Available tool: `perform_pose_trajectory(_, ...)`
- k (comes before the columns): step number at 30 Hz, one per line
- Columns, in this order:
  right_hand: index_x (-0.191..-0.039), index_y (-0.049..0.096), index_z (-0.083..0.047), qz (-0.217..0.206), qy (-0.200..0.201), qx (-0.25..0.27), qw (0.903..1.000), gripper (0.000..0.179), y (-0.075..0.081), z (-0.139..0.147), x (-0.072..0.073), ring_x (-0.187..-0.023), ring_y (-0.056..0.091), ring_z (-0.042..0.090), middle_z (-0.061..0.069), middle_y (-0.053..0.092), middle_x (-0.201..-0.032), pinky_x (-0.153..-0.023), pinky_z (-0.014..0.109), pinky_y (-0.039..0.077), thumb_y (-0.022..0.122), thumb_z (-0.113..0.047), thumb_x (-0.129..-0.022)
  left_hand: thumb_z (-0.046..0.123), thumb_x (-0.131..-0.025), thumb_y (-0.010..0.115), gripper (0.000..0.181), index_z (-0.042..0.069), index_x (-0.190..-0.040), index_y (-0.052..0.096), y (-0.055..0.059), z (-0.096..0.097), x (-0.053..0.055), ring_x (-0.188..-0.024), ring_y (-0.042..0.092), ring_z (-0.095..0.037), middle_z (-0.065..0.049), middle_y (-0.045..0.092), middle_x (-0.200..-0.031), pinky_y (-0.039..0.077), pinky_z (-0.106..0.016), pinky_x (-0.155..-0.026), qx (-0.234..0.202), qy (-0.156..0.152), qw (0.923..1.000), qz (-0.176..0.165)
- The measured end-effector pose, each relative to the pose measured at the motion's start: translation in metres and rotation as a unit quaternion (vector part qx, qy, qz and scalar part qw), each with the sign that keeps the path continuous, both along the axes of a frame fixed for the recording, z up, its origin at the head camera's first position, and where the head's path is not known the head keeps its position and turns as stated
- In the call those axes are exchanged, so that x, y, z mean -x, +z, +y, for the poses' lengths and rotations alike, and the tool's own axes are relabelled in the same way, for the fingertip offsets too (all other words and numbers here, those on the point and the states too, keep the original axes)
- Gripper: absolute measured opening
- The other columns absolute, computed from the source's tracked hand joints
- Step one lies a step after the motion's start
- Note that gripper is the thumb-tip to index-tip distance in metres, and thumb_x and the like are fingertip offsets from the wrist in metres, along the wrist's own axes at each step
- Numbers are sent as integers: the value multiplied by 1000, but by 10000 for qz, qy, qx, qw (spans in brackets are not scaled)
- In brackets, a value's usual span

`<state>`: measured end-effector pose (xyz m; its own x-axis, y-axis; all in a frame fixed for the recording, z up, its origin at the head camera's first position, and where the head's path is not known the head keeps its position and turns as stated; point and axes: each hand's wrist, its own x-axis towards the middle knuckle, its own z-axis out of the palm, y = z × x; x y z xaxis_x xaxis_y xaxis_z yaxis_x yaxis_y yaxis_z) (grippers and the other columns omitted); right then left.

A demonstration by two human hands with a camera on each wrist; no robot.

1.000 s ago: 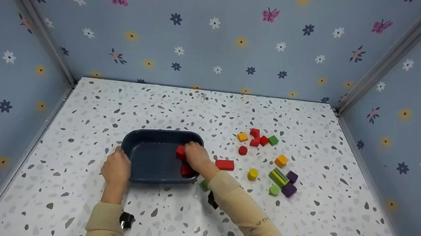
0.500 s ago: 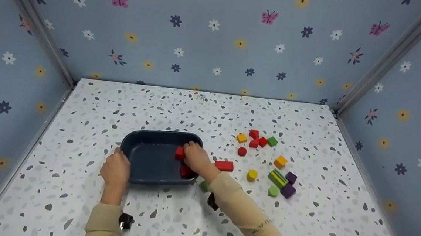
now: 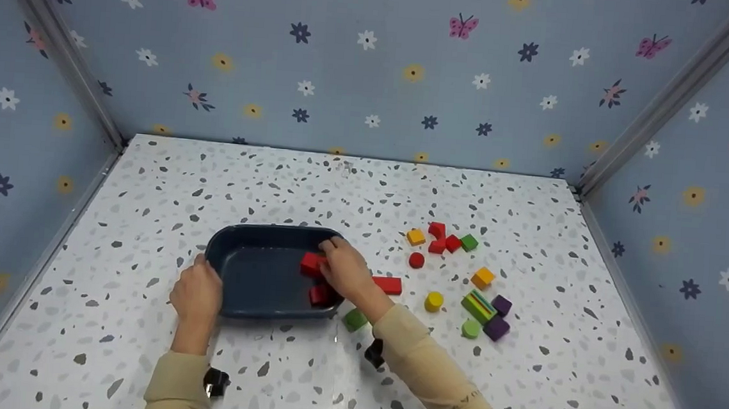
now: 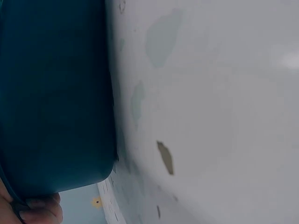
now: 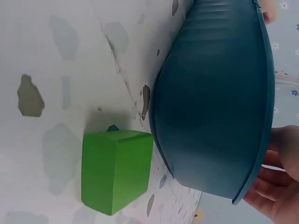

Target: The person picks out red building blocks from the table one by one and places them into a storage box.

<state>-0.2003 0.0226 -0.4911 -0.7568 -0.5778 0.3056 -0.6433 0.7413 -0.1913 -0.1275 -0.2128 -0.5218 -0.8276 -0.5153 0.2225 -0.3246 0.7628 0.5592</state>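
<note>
A dark blue basin (image 3: 260, 313) stands on the speckled tabletop. My left hand (image 3: 196, 292) grips its left rim, and in the left wrist view some fingertips (image 4: 44, 212) show at the rim. My right hand (image 3: 348, 271) holds the right rim; the right wrist view shows its fingers (image 5: 266, 186) by the basin's end wall. Inside the basin, close to the right hand, lie a red block (image 3: 311, 264) and another red block (image 3: 318, 295). The right hand partly hides them. A green block (image 3: 355, 320) sits outside the basin's front right corner.
Right of the basin lie a long red block (image 3: 388, 286), a yellow cylinder (image 3: 434, 301), a striped green block (image 3: 479, 307), a purple block (image 3: 497, 328), an orange block (image 3: 482, 277) and several smaller blocks. A patterned wall (image 3: 372, 89) borders the table's back.
My right hand has shifted slightly at the basin's right rim, its wrist moving right, so more of the green block shows. The left hand keeps its hold on the left rim.
</note>
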Motion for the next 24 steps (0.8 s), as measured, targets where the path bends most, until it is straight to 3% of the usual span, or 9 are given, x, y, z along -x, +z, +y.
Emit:
perform_pose_trajectory(9, -99, 60, -5, -255, -16, 709, 9972, 19, 2, 13, -2, -86, 57, 19, 7, 57, -94, -76, 30, 44, 59, -12, -81, 10, -91, 38, 25, -5, -105, 53, 1, 0, 0, -67, 54, -52, -33, 57, -82, 38, -57, -54, -59, 17, 9999, -99)
perform_pose_trajectory(24, -93, 62, -4, -267, 61, 1473, 9887, 13, 1, 41, -10, -78, 56, 16, 5, 58, -87, -68, 28, 45, 61, -9, -82, 9, -91, 38, 24, -5, -102, 53, 0, 0, -1, -66, 54, -52, -33, 57, -81, 38, -57, -53, -45, -4, 10000, -84)
